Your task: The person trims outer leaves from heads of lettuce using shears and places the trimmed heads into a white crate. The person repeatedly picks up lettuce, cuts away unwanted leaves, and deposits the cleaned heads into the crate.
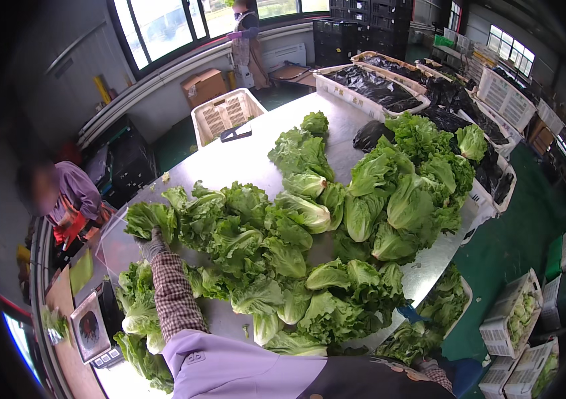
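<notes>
My left hand (154,244), in a grey glove below a checked sleeve, rests against a head of leafy lettuce (149,220) at the left end of a metal table (283,110); its fingers are partly hidden by the leaves. Many lettuce heads (283,257) lie spread over the table, piled higher at the right (410,197). More heads lie in a group (141,304) near my left forearm. At the lower right, my right hand (425,366) is low beside a crate of lettuce (464,304), mostly hidden by leaves and shadow, so its grip cannot be made out.
A scale (91,326) stands at the lower left. White crates with black plastic (345,99) line the far right edge; an off-white crate (228,112) stands beyond the table. More crates (512,319) stand on the green floor. One person (76,194) is at left, another (247,40) by the windows.
</notes>
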`<state>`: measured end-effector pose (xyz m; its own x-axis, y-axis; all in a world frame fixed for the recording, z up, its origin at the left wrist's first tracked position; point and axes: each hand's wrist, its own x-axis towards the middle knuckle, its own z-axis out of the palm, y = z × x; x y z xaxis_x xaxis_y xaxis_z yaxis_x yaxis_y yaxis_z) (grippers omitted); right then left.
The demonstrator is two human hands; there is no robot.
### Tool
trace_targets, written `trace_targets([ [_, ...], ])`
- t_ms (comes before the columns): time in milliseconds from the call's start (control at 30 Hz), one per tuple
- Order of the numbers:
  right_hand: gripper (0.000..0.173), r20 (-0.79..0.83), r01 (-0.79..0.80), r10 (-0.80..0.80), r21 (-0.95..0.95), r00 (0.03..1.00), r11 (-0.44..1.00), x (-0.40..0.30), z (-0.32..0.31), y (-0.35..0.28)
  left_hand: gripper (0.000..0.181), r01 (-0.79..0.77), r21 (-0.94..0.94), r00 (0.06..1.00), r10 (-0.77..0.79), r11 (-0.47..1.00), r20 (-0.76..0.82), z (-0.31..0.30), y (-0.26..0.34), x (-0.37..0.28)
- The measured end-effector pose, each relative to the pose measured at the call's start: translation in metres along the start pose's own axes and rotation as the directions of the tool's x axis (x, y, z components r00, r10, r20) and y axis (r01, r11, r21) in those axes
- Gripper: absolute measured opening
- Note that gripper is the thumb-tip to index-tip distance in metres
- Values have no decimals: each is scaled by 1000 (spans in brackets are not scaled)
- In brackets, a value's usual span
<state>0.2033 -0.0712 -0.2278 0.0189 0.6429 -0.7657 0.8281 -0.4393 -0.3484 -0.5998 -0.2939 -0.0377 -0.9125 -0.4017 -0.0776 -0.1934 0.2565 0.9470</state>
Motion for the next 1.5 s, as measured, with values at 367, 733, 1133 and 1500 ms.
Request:
trace_targets([
  [367, 28, -287, 371, -351, 18, 891, 928, 19, -4, -52, 61, 954, -210, 66, 535, 213, 842, 35, 91, -344],
  [733, 83, -621, 852, -782, -376, 60, 364, -181, -96, -186, 53, 735, 484, -556, 13, 476, 831, 9, 17, -620],
  [1133, 72, -690, 753, -690, -331, 218, 569, -166, -106, -146, 51, 639, 539, -657, 24, 548, 754, -6, -3, -660],
  [1500, 43, -506, 556, -336, 828, 794, 68, -135, -100, -145, 46, 748, 520, -563, -21, 413, 826, 12, -22, -677],
])
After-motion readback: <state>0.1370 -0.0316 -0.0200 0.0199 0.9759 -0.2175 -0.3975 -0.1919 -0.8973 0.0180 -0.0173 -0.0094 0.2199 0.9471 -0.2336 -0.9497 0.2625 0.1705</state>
